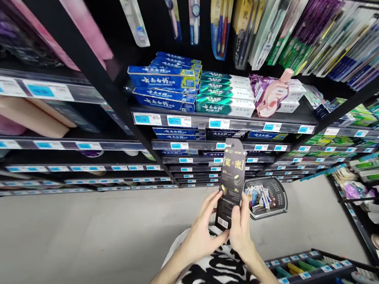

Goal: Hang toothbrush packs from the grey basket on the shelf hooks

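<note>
Between both hands is a black toothbrush pack (pixel 231 181) with yellow lettering, its printed back with a barcode facing me. My left hand (pixel 204 229) grips its left edge and lower end. My right hand (pixel 243 227) holds the right edge, with the thumb near the pack's lower right side. Beyond it on the shelf are blue toothpaste boxes (pixel 164 82), green-and-white toothpaste boxes (pixel 225 101) and a pink bottle (pixel 274 95). Several hanging toothbrush packs (pixel 248 25) line the rack above.
On the floor ahead to the right stands a grey shopping basket (pixel 285 200) holding small packages. A shelf (pixel 313 267) with price tags is close on my right, and another shelf edge (pixel 87 141) runs along the left. Grey floor (pixel 74 229) lies between.
</note>
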### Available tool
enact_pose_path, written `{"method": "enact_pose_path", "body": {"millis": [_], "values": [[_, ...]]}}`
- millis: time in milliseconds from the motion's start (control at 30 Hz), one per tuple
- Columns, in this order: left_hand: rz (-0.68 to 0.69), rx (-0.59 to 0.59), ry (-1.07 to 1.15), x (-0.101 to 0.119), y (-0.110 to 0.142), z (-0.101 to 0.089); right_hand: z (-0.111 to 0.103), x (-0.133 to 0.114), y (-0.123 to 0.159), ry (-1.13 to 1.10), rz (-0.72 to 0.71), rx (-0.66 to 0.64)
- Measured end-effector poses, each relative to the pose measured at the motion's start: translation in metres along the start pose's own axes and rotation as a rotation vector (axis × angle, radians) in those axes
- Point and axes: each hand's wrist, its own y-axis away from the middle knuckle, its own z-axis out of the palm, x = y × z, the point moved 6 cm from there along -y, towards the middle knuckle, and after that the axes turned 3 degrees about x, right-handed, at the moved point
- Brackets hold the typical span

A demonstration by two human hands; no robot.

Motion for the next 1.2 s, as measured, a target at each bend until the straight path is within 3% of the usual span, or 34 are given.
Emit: {"method": "enact_pose_path", "body": {"millis": [200,367,500,700,1033,1200], "values": [[-0.075,0.0,0.181,-0.015,0.003,-0.004,0.007,-0.021,-0.004,0.119,-0.249,-0.018],[-0.244,0.175,0.46,-0.047,0.011,-0.017,0.011,-0.018,-0.003,0.007,-0.229,0.094],[-0.29,0.246,0.496,-0.053,0.008,-0.019,0.014,-0.015,-0.003,0.0,-0.207,0.085],[-0.273,0.239,0.499,-0.047,0.001,-0.018,0.015,-0.013,-0.006,-0.014,-0.183,0.068],[-0.346,0.09,0.747,-0.041,0.0,-0.012,0.01,-0.008,-0.007,-0.063,-0.137,0.097],[-0.328,0.09,0.624,-0.047,0.0,-0.012,0.014,0.001,-0.005,-0.109,-0.066,0.107]]}}
